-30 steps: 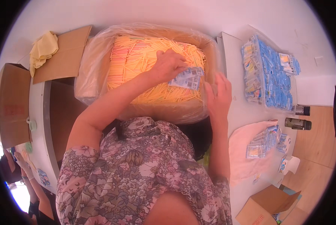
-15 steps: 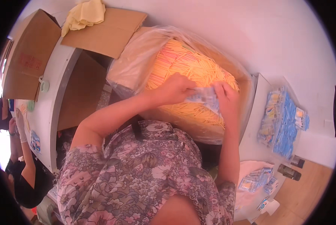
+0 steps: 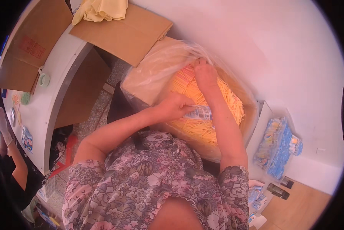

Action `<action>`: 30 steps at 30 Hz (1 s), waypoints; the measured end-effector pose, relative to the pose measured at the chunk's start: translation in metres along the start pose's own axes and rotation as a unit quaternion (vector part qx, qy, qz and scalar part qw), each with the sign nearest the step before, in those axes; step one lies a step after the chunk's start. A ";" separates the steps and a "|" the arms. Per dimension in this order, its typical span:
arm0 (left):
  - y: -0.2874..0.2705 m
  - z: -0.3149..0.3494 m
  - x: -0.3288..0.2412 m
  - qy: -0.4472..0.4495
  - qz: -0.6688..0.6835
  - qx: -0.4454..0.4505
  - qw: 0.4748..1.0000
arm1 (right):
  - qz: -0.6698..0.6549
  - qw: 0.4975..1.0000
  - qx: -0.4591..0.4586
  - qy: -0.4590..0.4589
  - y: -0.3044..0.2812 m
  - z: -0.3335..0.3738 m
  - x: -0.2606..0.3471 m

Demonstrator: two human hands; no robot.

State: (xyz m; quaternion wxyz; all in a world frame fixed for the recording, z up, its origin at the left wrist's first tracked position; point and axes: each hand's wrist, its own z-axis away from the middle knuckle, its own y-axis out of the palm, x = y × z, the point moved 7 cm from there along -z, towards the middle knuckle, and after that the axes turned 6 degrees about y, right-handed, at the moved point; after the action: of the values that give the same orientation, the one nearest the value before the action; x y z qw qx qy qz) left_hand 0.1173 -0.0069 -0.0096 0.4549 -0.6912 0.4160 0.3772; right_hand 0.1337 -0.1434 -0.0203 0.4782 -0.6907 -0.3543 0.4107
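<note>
My left hand [image 3: 174, 105] is closed on the edge of a small clear plastic packet [image 3: 199, 112] with blue and white print. The packet lies flat over the near part of a heap of thin yellow and pink sticks [image 3: 185, 86]. Farther up the heap my right hand [image 3: 205, 74] reaches in at the far side, its fingers bent and pressed together; what they grip, if anything, is hidden. The sticks fill a cardboard box lined with a clear plastic bag [image 3: 145, 82]. My right forearm crosses over the heap and covers the packet's right end.
To the right, a clear bin [image 3: 273, 147] holds several blue packets, with more packets [image 3: 257, 197] nearer me. A cardboard flap [image 3: 122, 30] with a yellow cloth [image 3: 101, 9] juts in at upper left. Another person's gloved hand [image 3: 4, 124] is beside the white table [image 3: 62, 73] at far left.
My right hand has left the packet and moved to the far side of the heap. The left hand keeps the packet, now lower. The whole view has shifted.
</note>
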 end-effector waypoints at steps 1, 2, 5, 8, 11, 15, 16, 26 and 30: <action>0.000 0.001 0.002 -0.001 0.003 -0.003 1.000 | 0.007 1.000 0.001 -0.002 0.002 -0.001 0.001; 0.000 0.003 0.004 -0.006 0.022 -0.002 1.000 | 0.008 1.000 0.002 -0.006 0.000 -0.005 0.005; -0.002 0.005 0.007 -0.015 0.042 -0.007 0.999 | 0.082 0.995 0.043 -0.027 0.003 -0.014 0.017; -0.003 0.004 0.007 -0.019 0.041 -0.008 0.999 | 0.144 0.985 0.088 -0.027 0.017 -0.016 0.017; -0.002 0.005 0.008 -0.029 0.046 -0.005 0.998 | 0.154 0.981 0.110 -0.047 0.019 -0.011 0.015; -0.001 0.003 0.009 -0.048 0.034 0.007 0.998 | 0.076 0.996 -0.011 -0.055 -0.009 0.001 0.009; 0.001 0.003 0.009 -0.047 0.035 0.011 0.998 | 0.046 0.996 -0.056 -0.049 -0.019 0.005 0.006; 0.004 0.008 0.011 -0.085 0.089 0.035 0.992 | -0.711 0.550 0.178 0.400 0.031 0.094 -0.062; 0.008 0.006 0.007 -0.105 0.091 0.050 0.989 | -0.813 0.358 0.129 0.441 0.044 0.085 -0.074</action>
State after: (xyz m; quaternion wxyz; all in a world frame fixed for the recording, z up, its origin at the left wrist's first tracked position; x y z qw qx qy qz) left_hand 0.1112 -0.0047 -0.0202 0.4937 -0.5832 0.4456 0.4665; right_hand 0.0310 -0.1900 -0.0630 0.7503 -0.0790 -0.4248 -0.5003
